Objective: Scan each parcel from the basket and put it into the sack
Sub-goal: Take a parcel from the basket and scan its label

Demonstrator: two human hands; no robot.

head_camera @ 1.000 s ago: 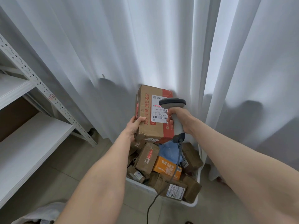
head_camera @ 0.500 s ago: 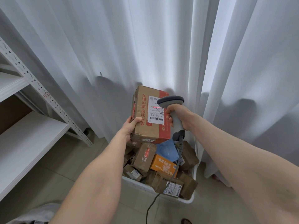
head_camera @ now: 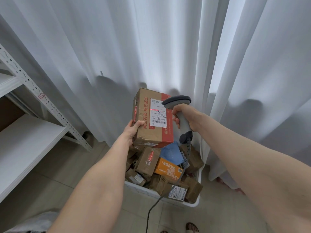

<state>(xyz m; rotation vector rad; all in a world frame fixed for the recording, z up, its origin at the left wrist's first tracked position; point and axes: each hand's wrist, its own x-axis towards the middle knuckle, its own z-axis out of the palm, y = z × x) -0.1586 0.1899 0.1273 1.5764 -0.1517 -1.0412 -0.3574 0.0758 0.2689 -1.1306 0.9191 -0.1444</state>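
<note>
From the head camera, the person stands over a white plastic basket (head_camera: 196,201) on the tiled floor, heaped with small parcels. The left hand (head_camera: 132,132) grips a brown cardboard parcel (head_camera: 146,130) by its lower left corner, thumb on the front face and fingers curled behind, holding it up above the heap and clear of the other boxes. The parcel has red edging and red printed characters down its face, and a white shipping label (head_camera: 158,116) on the front.

The right hand (head_camera: 187,117) is wrapped around the handle of a grey barcode scanner (head_camera: 177,102), whose head sits just beside the label's right edge. A thin red scan line (head_camera: 154,109) glows across the upper part of the label. The scanner's cable (head_camera: 150,211) hangs down over the basket to the floor.

In the basket, an orange box (head_camera: 168,170) lies under a blue plastic bag (head_camera: 170,153), with brown cartons around them.

White curtains (head_camera: 151,47) hang behind. A white metal shelf unit (head_camera: 33,132) stands on the left. Pale grey fabric (head_camera: 32,222) shows at the bottom left corner; I cannot tell whether it is the sack. The toes of sandals (head_camera: 191,228) show at the bottom edge.
</note>
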